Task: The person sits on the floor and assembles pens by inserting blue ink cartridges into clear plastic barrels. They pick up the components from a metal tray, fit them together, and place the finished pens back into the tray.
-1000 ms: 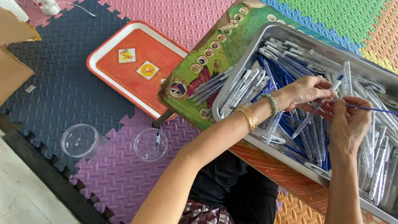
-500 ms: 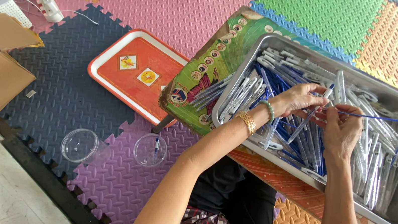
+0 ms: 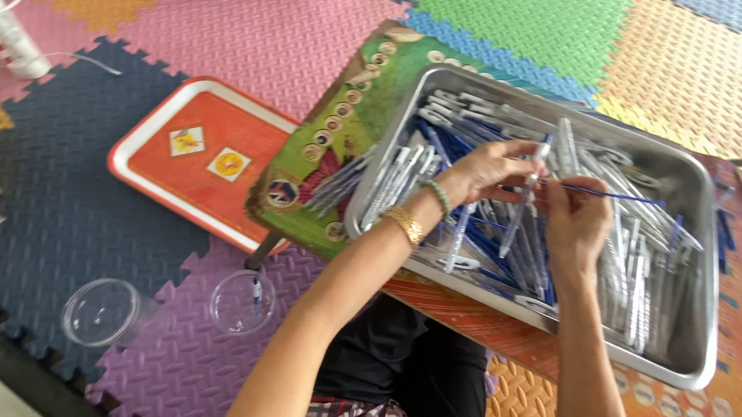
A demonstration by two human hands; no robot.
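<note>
Left hand: the left hand (image 3: 489, 171) was held over the metal tray (image 3: 697, 277), fingers pinched on a clear pen barrel (image 3: 522, 204) that hung nearly upright.
Right hand: the right hand (image 3: 578, 215) was closed on a thin blue refill (image 3: 613, 195) lying roughly level, tip toward the barrel.
Change: a second ago both hands were seen low among the loose parts; by now the barrel had been raised and turned upright, and the refill brought against its upper end. Whether the tip was already inside could not be told.
Meaning: insertion was judged as just begun, not finished.
Work thing location: barrel and refill were held just above the tray's middle, between the two hands.
Tray: filled with clear barrels and blue refills, set on a low desk (image 3: 323, 137) with a printed green top.
Around: an orange serving tray (image 3: 158, 173) and two clear round lids (image 3: 99, 312) were left on the foam floor mat (image 3: 60, 208), well apart from the hands.
</note>
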